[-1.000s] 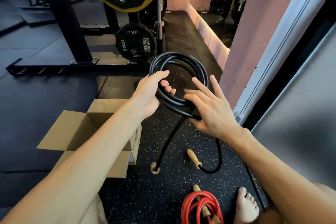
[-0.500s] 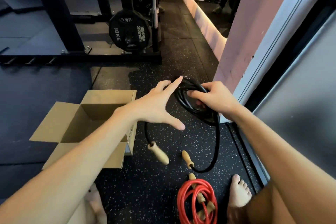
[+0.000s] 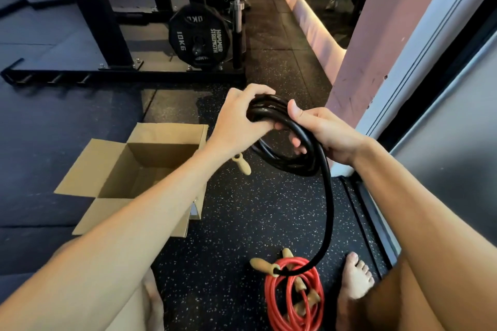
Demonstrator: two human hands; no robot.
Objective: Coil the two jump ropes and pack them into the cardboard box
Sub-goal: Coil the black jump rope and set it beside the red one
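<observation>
The left fingers point(image 3: 251, 91) are curling over the top of the black rope point(image 3: 285, 162), with the left hand point(image 3: 236, 121) gripping the bunched loops from the far side. The right fingers point(image 3: 298, 142) are reaching through the middle of the coil and wrapping round its near strands, the thumb pressing on top, so the right hand point(image 3: 325, 134) is holding the same coil just beside the left. The coil is hanging in the air between both hands, tilted, above the speckled floor point(image 3: 236, 223). One wooden handle point(image 3: 242, 165) is dangling just below the left wrist. A single loose strand is running down from the coil past the right wrist to the other handle point(image 3: 262, 266), which is lying on the floor against the red rope point(image 3: 293, 295). The red rope is lying coiled on the floor with its own wooden handles inside the loops, just beside a bare foot point(image 3: 355, 277). The box point(image 3: 88, 166) is standing open on the floor to the left, partly under the left forearm, and nothing is showing inside the visible part. Beyond it a rack point(image 3: 91, 8) is carrying a black plate point(image 3: 199, 37).
</observation>
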